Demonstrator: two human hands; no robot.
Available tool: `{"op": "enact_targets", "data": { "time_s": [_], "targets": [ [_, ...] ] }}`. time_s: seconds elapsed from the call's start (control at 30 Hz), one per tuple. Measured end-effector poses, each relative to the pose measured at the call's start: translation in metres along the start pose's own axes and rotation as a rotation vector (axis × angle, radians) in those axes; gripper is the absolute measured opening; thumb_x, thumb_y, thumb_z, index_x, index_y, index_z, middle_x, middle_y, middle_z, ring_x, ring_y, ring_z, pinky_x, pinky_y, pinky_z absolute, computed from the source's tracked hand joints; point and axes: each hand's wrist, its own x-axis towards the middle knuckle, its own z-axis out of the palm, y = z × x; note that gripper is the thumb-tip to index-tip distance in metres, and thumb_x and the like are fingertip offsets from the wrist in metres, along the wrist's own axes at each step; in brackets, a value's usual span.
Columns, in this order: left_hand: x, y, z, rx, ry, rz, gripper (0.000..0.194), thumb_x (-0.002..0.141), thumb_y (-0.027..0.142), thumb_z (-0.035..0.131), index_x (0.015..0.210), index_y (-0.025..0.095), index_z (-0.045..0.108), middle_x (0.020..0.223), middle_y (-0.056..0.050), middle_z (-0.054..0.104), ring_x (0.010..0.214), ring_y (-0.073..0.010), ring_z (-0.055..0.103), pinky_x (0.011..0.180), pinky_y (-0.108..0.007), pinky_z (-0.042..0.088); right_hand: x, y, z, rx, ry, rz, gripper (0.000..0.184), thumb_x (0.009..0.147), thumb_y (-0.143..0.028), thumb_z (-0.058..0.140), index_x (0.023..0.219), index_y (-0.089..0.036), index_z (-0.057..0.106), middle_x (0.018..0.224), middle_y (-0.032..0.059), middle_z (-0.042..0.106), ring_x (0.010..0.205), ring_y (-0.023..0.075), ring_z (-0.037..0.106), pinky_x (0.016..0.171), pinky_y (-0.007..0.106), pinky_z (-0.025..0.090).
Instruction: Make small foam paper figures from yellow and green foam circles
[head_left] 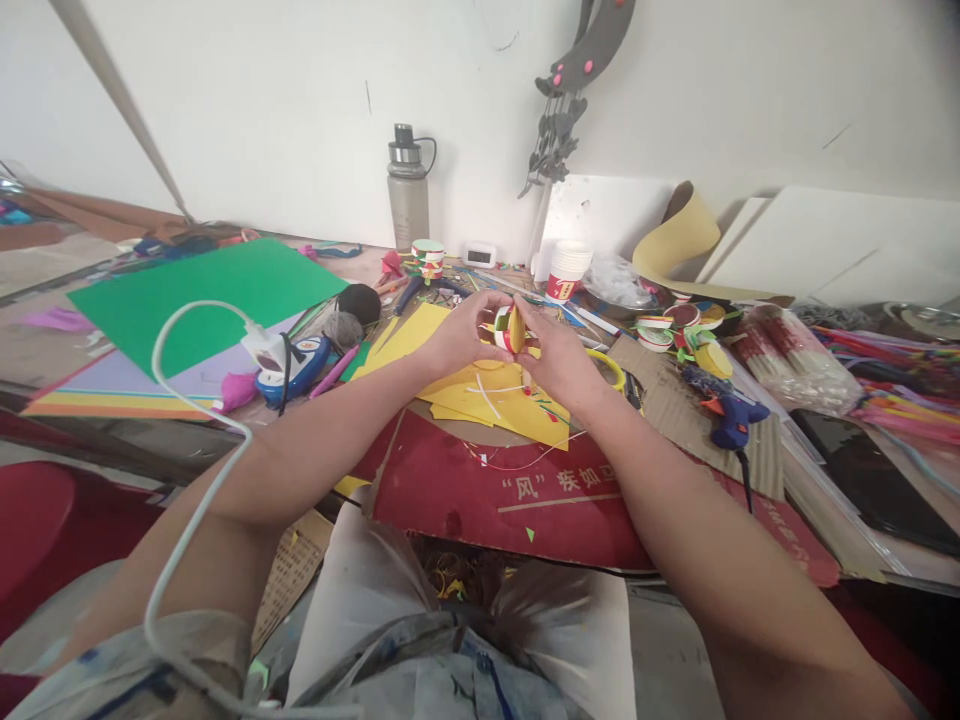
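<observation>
Above the yellow paper sheets (442, 345), a small round paper craft piece (504, 330) with a white and red side is held between my hands. My left hand (466, 335) grips its left side with curled fingers. On the other side, my right hand (553, 350) pinches a yellow disc (517, 328) against the piece; whether the two are joined I cannot tell. Thin white strips (486, 395) and small coloured scraps lie on the yellow paper just below my hands.
A blue glue gun (735, 415) and a black phone (877, 475) lie to the right. At the back stand a water bottle (409, 200) and stacked paper cups (568, 272). A white cable (180, 520) crosses my left arm. Green paper (217, 295) covers the left side.
</observation>
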Motion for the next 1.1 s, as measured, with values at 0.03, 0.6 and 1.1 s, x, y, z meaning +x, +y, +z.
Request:
{"op": "enact_targets", "data": {
  "time_s": [0.03,0.6,1.1],
  "targets": [
    [0.000,0.001,0.001,-0.001,0.004,0.000,0.087,0.048,0.037,0.109,0.125,0.024,0.070,0.137,-0.013,0.069,0.126,-0.0317,0.067,0.103,-0.047,0.058,0.000,-0.001,-0.001,0.007,0.002,0.011,0.102,0.083,0.001,0.070,0.175,-0.032,0.041,0.168,0.0117,0.059,0.155,0.0398,0.057,0.119,0.068,0.059],
    [-0.005,0.009,0.015,-0.091,-0.008,-0.006,0.073,0.072,0.053,0.099,0.134,0.024,0.076,0.150,-0.015,0.070,0.140,-0.0335,0.064,0.117,-0.049,0.053,-0.002,-0.002,0.001,-0.097,0.086,-0.017,0.096,0.080,0.007,0.064,0.169,-0.028,0.052,0.168,0.0123,0.058,0.157,0.0352,0.054,0.135,0.067,0.041],
    [-0.006,0.016,-0.002,-0.513,0.134,-0.167,0.062,0.074,0.040,0.096,0.129,0.027,0.071,0.139,-0.009,0.075,0.129,-0.0292,0.073,0.107,-0.049,0.064,0.002,-0.021,0.002,0.134,0.286,0.152,0.071,0.092,-0.031,0.080,0.158,-0.027,0.055,0.145,0.0169,0.068,0.116,0.0328,0.073,0.091,0.057,0.070]
  ]
}}
